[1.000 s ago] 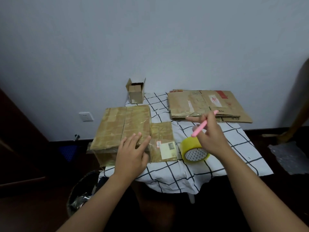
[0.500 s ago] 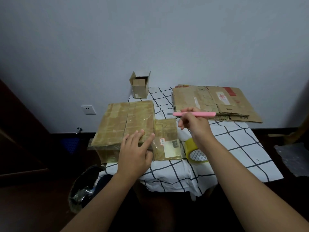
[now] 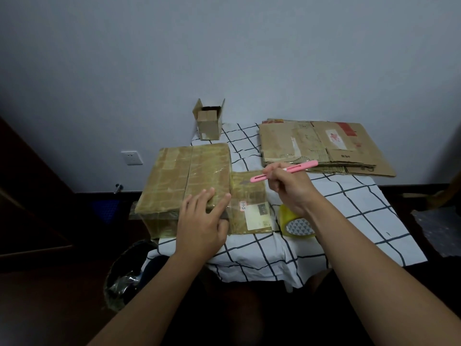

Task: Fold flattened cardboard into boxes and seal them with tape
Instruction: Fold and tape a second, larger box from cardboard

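2 hands: left hand flat on taped box; right hand grips 1 pink cutter.

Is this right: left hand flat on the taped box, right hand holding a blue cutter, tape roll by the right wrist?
Not quite. In the head view the cutter in the right hand is pink, not blue. The left hand does lie flat on the taped box, tape roll by the right wrist.

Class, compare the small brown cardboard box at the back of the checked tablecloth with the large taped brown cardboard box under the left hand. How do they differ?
The small brown cardboard box stands upright with its top flaps open; the large taped brown cardboard box lies closed, covered in glossy tape. The small box stands untouched by the wall, while the left hand rests on the large box. Both are brown cardboard.
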### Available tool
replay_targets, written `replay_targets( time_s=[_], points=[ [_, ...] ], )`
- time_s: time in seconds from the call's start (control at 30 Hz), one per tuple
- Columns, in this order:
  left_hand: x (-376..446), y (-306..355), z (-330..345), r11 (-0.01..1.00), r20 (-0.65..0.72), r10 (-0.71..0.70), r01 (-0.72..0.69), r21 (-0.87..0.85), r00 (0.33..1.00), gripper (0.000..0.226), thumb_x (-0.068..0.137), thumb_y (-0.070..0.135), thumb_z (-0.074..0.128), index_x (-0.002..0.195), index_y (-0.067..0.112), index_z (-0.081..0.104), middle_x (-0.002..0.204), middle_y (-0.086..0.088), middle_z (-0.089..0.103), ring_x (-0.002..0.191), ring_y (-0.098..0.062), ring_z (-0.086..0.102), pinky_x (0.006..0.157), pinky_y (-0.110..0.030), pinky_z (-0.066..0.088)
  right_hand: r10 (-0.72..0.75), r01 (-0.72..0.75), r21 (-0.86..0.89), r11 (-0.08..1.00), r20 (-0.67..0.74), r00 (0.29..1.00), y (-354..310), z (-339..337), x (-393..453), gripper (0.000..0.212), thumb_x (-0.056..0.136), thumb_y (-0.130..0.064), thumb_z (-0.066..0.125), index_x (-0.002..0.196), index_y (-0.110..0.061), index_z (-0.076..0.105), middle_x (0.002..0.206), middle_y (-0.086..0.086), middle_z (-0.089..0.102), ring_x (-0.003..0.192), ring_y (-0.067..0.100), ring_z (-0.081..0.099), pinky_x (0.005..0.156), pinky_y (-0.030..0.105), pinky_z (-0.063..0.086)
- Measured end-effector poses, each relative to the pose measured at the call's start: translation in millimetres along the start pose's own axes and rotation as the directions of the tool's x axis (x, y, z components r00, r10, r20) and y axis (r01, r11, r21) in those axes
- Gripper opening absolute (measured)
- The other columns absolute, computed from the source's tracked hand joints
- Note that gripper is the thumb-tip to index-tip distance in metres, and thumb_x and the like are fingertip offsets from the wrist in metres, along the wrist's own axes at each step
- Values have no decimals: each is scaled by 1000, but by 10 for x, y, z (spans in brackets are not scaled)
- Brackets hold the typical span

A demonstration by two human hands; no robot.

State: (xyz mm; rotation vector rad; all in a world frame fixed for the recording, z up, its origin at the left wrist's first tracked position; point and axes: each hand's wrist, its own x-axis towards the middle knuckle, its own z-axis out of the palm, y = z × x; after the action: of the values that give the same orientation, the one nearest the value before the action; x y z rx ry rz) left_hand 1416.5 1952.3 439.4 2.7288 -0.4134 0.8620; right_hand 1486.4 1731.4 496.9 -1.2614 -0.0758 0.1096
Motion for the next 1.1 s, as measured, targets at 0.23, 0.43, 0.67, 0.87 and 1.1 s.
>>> replay_targets(
  time_s=[0.23, 0.43, 0.67, 0.87, 1.1],
  points=[
    [-7, 1, -21, 1000, 40, 10, -10, 15, 999, 50, 78, 22, 52, 125, 18, 68, 125, -21, 62, 114, -39, 58, 99, -56, 44, 7, -6, -38, 999, 20, 1000, 13, -28, -13, 21, 95, 2, 52, 78, 3, 66, 54, 4, 48, 50, 12, 41, 50, 20, 34],
    [-24, -31, -30, 998, 64, 40, -43, 46, 997, 48, 82, 27, 62, 130, 22, 63, 128, -20, 61, 118, -37, 57, 101, -56, 43, 15, -7, -69, 998, 109, 994, -3, -19, -72, 20, 97, -11, 55, 82, -1, 64, 52, 4, 53, 50, 13, 48, 54, 18, 43],
    [-40, -56, -36, 996, 75, 54, -59, 67, 996, 53, 80, 25, 59, 133, 22, 62, 131, -20, 59, 121, -37, 55, 104, -55, 40, 52, -52, -6, 999, 16, 999, -4, -13, -39, 12, 90, -5, 64, 78, -4, 64, 54, -2, 52, 45, 7, 40, 46, 15, 36],
    [-40, -90, -39, 986, 80, 114, -122, 112, 990, 58, 81, 25, 52, 139, 22, 56, 135, -19, 56, 125, -36, 52, 106, -54, 36, 112, -113, 68, 991, 19, 994, -22, -11, -28, 20, 90, -18, 64, 74, -7, 58, 45, -1, 46, 40, 9, 38, 41, 16, 34],
    [-34, -87, -12, 986, 46, 117, -122, 117, 992, 50, 85, 25, 54, 134, 21, 61, 133, -17, 59, 122, -35, 55, 103, -54, 41, 142, -146, 83, 986, 56, 988, -35, -21, 8, 16, 92, 9, 50, 85, -5, 55, 59, 3, 50, 54, 12, 43, 49, 18, 37]
  ],
)
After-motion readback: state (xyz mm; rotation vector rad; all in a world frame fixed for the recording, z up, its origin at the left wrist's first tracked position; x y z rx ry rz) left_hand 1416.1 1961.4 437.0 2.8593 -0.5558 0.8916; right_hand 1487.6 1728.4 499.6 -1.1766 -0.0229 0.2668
